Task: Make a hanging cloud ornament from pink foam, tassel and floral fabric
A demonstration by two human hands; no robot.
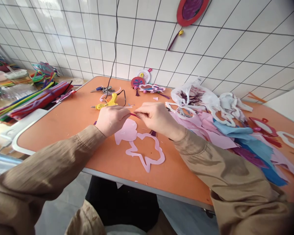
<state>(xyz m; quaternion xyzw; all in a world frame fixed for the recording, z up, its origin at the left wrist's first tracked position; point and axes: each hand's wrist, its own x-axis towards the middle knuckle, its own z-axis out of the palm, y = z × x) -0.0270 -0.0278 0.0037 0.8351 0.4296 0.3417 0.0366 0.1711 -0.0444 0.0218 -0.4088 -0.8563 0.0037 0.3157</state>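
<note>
A short, thin red strip spans the gap between my two hands above the table. My left hand pinches one end and my right hand pinches the other; its material is too small to tell. Below them on the table lie a solid pink paper cutout and a pink cloud-shaped frame. A dark tassel is partly hidden by my right hand. Just beyond my left hand rests a yellow glue gun.
Scissors lie behind the glue gun. Finished ornaments lean near the tiled wall. Pink and blue felt sheets and a plastic bag pile up on the right. Colourful pipe cleaners fill the left side.
</note>
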